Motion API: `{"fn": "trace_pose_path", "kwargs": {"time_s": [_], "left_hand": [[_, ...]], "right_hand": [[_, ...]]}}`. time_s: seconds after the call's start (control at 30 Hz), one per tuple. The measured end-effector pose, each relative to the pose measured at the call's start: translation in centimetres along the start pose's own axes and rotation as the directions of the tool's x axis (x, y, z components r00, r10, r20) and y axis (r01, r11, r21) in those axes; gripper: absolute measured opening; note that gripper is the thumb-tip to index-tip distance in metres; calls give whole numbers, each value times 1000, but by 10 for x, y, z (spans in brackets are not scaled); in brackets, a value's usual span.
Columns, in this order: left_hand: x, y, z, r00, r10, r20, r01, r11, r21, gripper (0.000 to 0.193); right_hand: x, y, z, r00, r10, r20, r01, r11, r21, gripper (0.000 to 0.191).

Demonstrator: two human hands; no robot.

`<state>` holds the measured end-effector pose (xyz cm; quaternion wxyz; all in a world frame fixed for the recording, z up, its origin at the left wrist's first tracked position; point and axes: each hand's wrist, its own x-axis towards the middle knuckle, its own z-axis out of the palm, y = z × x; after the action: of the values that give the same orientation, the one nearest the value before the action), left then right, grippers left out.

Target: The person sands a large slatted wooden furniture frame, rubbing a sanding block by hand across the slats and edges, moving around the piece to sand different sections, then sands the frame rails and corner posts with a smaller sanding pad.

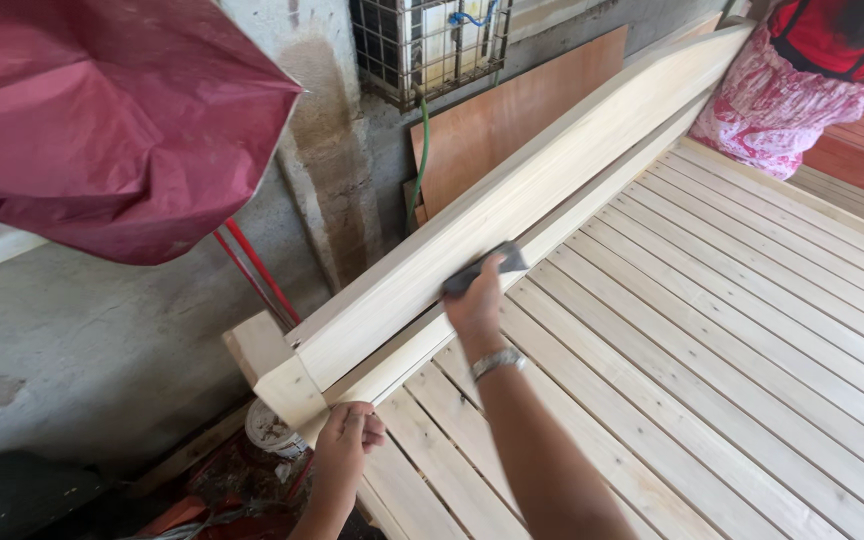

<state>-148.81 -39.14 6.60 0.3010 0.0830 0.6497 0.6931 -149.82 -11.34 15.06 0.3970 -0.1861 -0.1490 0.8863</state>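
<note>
Sanding pad [484, 268] — dark grey, flat — sits at frame centre against the pale wooden side rail [512, 210] that runs from lower left to upper right. The right hand [477, 305] presses it there, fingers together on top. The left hand [347, 432], fingers curled, grips the rail's lower end beside the slatted bed base [732, 330] — a watch [497, 361] on the right wrist.

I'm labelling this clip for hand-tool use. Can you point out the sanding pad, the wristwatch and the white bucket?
sanding pad [487, 268]: head view, on the dark pad's exposed upper face.
wristwatch [497, 361]: head view, on the metal band around the right wrist.
white bucket [270, 431]: head view, on its rim beside the frame corner.
</note>
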Motion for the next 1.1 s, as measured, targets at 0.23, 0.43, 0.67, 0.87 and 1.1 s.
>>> {"fn": "trace_pose_path", "kwargs": {"time_s": [0.23, 0.43, 0.67, 0.87, 1.1], "left_hand": [[14, -33, 34, 999, -21, -35, 24, 996, 85, 32], [23, -3, 67, 976, 186, 112, -210, 940, 267, 29], [97, 22, 133, 546, 500, 672, -837, 347, 422, 16], [159, -9, 141, 441, 248, 863, -892, 231, 390, 12], [140, -101, 124, 511, 249, 823, -853, 263, 450, 5]], "right_hand": [[-74, 85, -9, 989, 150, -18, -147, 983, 107, 52], [40, -12, -24, 999, -18, -32, 18, 1000, -13, 64], [172, -138, -37, 989, -149, -6, 149, 988, -44, 71], [218, -184, -49, 974, -203, -102, 203, 979, -16, 72], [113, -94, -36, 988, -115, -99, 122, 990, 66, 67]]}}
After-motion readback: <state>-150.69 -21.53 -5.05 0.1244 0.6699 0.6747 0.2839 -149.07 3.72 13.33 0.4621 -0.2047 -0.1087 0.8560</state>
